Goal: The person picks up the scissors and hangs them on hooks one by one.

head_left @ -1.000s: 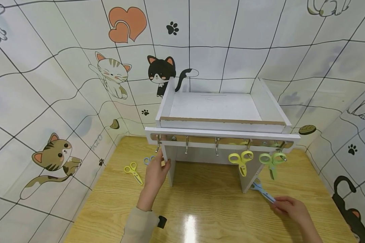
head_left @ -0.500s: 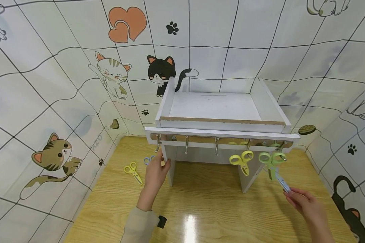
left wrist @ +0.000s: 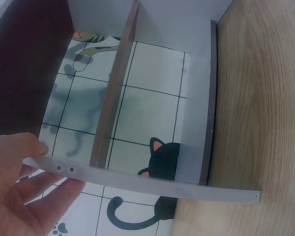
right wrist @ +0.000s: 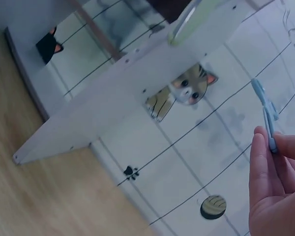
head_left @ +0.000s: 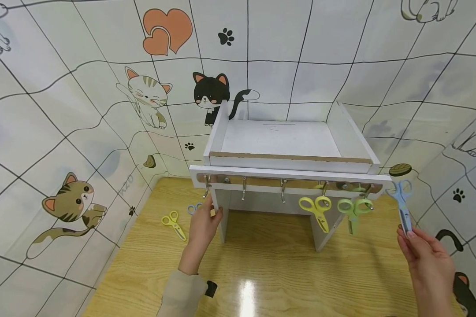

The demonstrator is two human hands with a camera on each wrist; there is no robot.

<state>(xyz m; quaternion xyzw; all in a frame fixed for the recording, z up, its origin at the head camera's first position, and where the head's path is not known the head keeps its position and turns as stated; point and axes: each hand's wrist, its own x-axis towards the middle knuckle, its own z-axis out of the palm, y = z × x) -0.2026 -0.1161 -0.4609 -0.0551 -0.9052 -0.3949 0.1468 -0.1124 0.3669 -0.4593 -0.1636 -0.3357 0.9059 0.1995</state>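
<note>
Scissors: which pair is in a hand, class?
The light-blue scissors pinched by the right hand. One yellow pair and a green pair hang from hooks; another yellow pair and a partly hidden blue pair lie on the table.

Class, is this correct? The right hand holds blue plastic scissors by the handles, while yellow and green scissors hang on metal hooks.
Only the grip is wrong: the head view shows the right hand holding the blue plastic scissors by the blades.
</note>
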